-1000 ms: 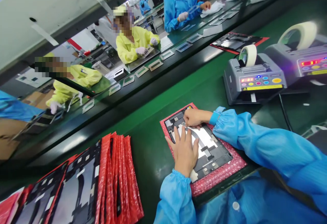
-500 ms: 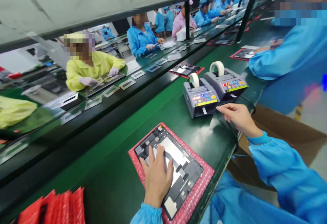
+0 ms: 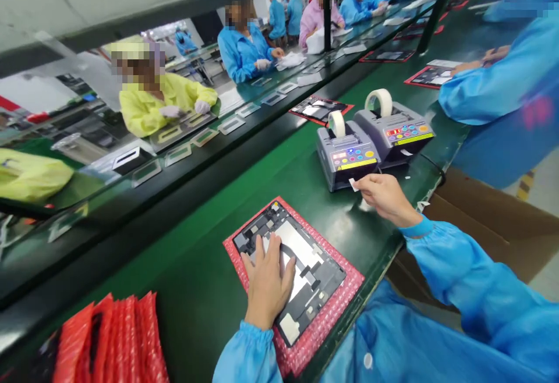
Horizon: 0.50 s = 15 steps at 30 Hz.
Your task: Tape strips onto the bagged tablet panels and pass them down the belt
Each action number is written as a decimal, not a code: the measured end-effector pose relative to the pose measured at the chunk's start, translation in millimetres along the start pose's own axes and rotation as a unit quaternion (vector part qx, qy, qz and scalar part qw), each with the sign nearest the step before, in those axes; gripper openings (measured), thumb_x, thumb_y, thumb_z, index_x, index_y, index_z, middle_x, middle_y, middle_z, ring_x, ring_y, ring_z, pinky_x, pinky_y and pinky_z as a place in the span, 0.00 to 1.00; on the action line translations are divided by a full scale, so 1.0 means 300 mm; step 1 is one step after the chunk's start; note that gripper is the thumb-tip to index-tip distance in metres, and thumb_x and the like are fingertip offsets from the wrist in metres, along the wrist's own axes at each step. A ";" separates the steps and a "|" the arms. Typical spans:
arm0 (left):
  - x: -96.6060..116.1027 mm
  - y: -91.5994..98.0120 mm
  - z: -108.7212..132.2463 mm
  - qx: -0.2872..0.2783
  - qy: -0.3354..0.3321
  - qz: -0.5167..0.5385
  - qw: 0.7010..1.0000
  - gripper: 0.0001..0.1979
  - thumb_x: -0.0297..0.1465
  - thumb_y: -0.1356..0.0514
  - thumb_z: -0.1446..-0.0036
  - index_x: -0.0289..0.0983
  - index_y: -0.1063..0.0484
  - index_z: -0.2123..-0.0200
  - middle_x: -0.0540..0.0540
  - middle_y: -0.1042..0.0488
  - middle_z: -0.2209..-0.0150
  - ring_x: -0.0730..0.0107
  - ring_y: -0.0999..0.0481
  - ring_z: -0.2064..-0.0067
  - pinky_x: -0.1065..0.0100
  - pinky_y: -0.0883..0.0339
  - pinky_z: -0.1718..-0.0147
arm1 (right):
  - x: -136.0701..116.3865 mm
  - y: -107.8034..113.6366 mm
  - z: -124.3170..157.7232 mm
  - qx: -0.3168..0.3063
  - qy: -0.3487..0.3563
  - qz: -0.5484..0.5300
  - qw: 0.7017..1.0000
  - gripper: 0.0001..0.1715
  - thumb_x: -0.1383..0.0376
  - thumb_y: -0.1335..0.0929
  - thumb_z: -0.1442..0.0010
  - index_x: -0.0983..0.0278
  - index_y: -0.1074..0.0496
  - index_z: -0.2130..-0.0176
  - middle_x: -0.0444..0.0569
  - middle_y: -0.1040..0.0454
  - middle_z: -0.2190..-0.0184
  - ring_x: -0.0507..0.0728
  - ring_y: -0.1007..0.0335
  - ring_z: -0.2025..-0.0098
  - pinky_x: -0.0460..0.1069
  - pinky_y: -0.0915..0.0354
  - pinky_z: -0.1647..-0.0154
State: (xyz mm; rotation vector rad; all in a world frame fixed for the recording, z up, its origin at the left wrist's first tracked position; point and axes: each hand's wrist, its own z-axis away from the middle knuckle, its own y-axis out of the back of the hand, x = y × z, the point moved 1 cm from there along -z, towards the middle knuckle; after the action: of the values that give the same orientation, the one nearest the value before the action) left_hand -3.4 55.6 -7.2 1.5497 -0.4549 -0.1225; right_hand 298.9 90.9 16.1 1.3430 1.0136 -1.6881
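Observation:
My left hand (image 3: 268,281) lies with fingers spread on an opened tablet (image 3: 318,278), whose white battery and dark inner parts face up. Under the tablet is a red bubble-wrap bag (image 3: 345,293). My right hand (image 3: 386,197) is closed, thumb and finger pinching a short piece of white tape (image 3: 354,184). That piece is at the front outlet of the nearer grey tape dispenser (image 3: 347,153), which carries a roll of cream tape (image 3: 336,124). A second tape dispenser (image 3: 393,130) with its own roll stands just behind it to the right.
Several red bubble-wrap bags (image 3: 113,339) stand at the lower left. Another tablet (image 3: 321,108) lies beyond the dispensers. A cardboard box (image 3: 493,220) is below the table's right edge. Co-workers sit across the belt, and a blue sleeve (image 3: 484,83) is at the right.
My right hand has moved left to the nearer dispenser's outlet and now pinches the tape there. My left hand stays on the tablet. The view has shifted slightly.

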 end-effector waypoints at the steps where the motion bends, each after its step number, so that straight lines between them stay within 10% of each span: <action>1: 0.006 0.016 0.004 0.002 0.003 0.003 1.000 0.26 0.40 0.52 0.39 0.40 0.48 0.39 0.44 0.48 0.37 0.49 0.61 0.35 0.37 0.62 0.43 | 0.014 -0.007 0.018 -0.038 -0.016 0.010 0.999 0.14 0.63 0.28 0.56 0.67 0.35 0.81 0.37 0.48 0.91 0.43 0.57 0.87 0.43 0.61 0.86; 9: 0.166 0.055 -0.029 0.028 0.027 0.234 0.971 0.13 0.34 0.49 0.40 0.38 0.26 0.61 0.44 0.25 0.62 0.67 0.27 0.60 0.63 0.33 0.57 | 0.120 -0.200 0.084 -0.263 -0.112 0.090 0.954 0.17 0.58 0.29 0.53 0.66 0.34 0.81 0.39 0.44 0.91 0.45 0.54 0.88 0.44 0.60 0.86; 15: 0.286 0.002 -0.036 -0.037 0.247 0.624 0.741 0.14 0.36 0.40 0.47 0.31 0.27 0.61 0.47 0.25 0.75 0.74 0.26 0.75 0.74 0.32 0.78 | 0.097 -0.164 0.163 -0.338 -0.015 0.187 0.922 0.19 0.53 0.32 0.46 0.65 0.30 0.77 0.42 0.43 0.87 0.48 0.49 0.83 0.46 0.53 0.83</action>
State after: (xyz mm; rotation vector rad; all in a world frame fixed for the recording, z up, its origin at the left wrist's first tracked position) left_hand 78.5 35.0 11.3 0.8597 -0.9439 1.2713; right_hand 230.0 64.7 0.8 0.9595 1.0989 -0.9376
